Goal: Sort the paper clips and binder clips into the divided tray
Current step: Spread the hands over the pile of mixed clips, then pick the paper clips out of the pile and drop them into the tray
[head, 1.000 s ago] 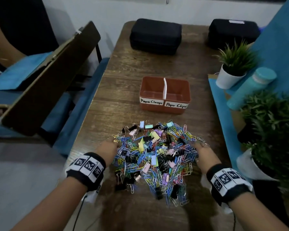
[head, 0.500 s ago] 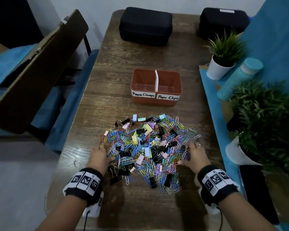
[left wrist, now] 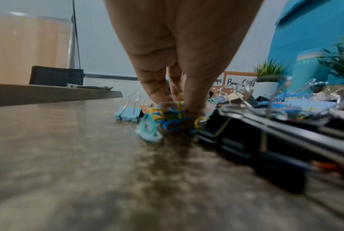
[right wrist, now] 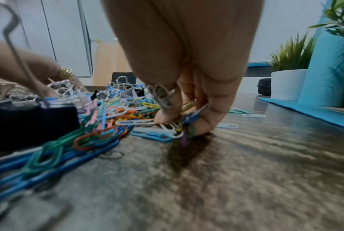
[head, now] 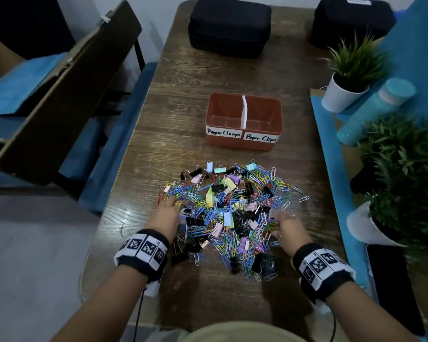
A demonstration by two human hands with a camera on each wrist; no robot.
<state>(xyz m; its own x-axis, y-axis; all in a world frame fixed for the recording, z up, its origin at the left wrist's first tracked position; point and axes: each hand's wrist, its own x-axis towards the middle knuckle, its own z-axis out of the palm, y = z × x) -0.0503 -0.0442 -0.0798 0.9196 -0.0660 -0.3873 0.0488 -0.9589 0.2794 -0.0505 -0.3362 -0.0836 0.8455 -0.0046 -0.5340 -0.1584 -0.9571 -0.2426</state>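
Observation:
A heap of coloured paper clips and binder clips (head: 232,213) lies on the wooden table. Behind it stands the red divided tray (head: 269,112); it is labelled "Paper Clamps" left and "Paper Clips" right, and both halves look bare. My left hand (head: 177,211) is at the heap's left edge. In the left wrist view its thumb and fingers (left wrist: 163,93) pinch a cluster of paper clips (left wrist: 171,115) beside a blue binder clip (left wrist: 127,113). My right hand (head: 282,224) is at the heap's near right edge, fingers (right wrist: 208,118) curled round several paper clips (right wrist: 189,116).
Two black cases (head: 230,25) (head: 351,21) sit at the table's far end. Along the right stand two potted plants (head: 349,80) (head: 405,183) and a teal bottle (head: 378,109) by a blue mat (head: 331,174), with a dark phone (head: 393,287) nearer. A chair (head: 67,95) stands left.
Both hands have drawn back from the heap's far sides toward its near part. The right hand's fingers have curled round paper clips. The head view has tilted down.

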